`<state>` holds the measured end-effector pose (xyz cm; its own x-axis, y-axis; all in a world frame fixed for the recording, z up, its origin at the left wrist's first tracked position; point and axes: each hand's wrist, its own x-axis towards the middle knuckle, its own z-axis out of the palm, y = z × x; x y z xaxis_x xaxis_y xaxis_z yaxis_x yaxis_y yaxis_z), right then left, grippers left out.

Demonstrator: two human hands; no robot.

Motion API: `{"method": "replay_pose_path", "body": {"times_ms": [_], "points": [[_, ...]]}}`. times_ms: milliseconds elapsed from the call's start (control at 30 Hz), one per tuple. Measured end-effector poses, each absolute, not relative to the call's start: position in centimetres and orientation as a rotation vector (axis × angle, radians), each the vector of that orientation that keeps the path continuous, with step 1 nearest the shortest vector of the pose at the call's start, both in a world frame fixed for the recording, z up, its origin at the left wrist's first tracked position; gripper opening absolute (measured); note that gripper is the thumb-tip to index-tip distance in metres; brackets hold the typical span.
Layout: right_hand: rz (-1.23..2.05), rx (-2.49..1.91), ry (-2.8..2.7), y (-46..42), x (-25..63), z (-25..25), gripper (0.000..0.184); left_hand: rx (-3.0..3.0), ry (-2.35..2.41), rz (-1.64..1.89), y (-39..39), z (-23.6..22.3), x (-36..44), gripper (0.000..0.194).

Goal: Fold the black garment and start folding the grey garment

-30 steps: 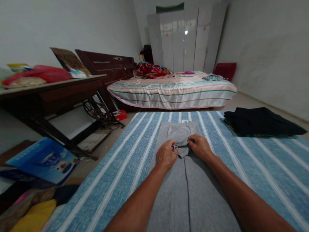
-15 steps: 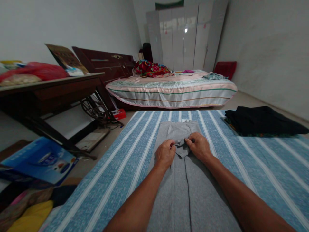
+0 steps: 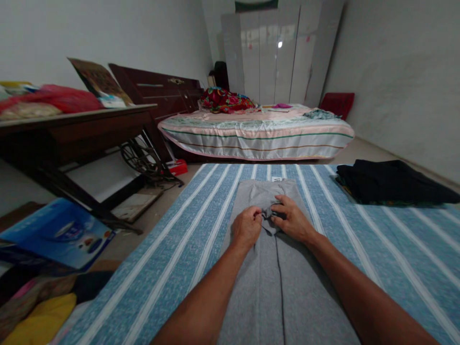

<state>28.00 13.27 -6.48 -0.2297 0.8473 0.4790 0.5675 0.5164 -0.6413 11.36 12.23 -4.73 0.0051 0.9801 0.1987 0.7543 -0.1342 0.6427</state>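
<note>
A long grey garment (image 3: 262, 287) lies stretched out on the blue striped bedsheet (image 3: 176, 249), with a dark seam line running down its middle. A white label (image 3: 276, 179) shows at its far end. My left hand (image 3: 247, 225) is closed, pinching a gathered bit of the grey cloth near the garment's far part. Just to the right, my right hand (image 3: 293, 218) has its fingers apart over the same bunched cloth, its index finger raised. Whether its lower fingers touch the cloth is hard to see.
Folded black clothes (image 3: 391, 182) are stacked on the bed at right. Beyond stands another bed (image 3: 258, 136) with a floral bundle (image 3: 228, 100). At left are a sewing-machine table (image 3: 118, 115), a blue box (image 3: 64, 235) and a yellow cloth (image 3: 43, 318).
My right hand has loosened its pinch on the grey cloth and spread its fingers. My left hand keeps its hold in the same place. The view has shifted slightly.
</note>
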Motion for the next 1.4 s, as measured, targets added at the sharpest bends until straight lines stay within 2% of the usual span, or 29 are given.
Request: {"method": "replay_pose_path", "body": {"times_ms": [67, 367, 600, 867, 1067, 1233, 1400], "points": [[0.454, -1.162, -1.87, 13.4, 27.9, -6.5, 0.015, 1.927, 1.791, 0.875, 12.2, -4.7, 11.4, 0.018], [0.674, -1.193, -1.511, 13.3, 27.6, -5.4, 0.025, 1.981, 1.785, 0.791, 11.9, -4.4, 11.6, 0.024], [0.704, -1.191, -1.469, 13.5, 27.5, -5.1, 0.028, 2.069, 1.78, 0.816, 11.7, -4.1, 11.7, 0.004], [0.679, -1.185, -1.514, 13.8, 27.7, -5.7, 0.025, 1.826, 1.741, 0.943, 12.3, -4.3, 11.3, 0.017], [0.622, -1.177, -1.613, 14.0, 28.3, -6.3, 0.015, 1.786, 1.709, 1.035, 12.5, -4.3, 11.1, 0.019], [0.579, -1.2, -1.677, 14.1, 28.2, -6.5, 0.015, 1.744, 1.713, 1.047, 12.6, -4.2, 11.0, 0.019], [0.511, -1.269, -1.776, 13.7, 27.7, -6.5, 0.023, 1.748, 1.713, 1.035, 12.8, -4.4, 10.9, 0.02]]}}
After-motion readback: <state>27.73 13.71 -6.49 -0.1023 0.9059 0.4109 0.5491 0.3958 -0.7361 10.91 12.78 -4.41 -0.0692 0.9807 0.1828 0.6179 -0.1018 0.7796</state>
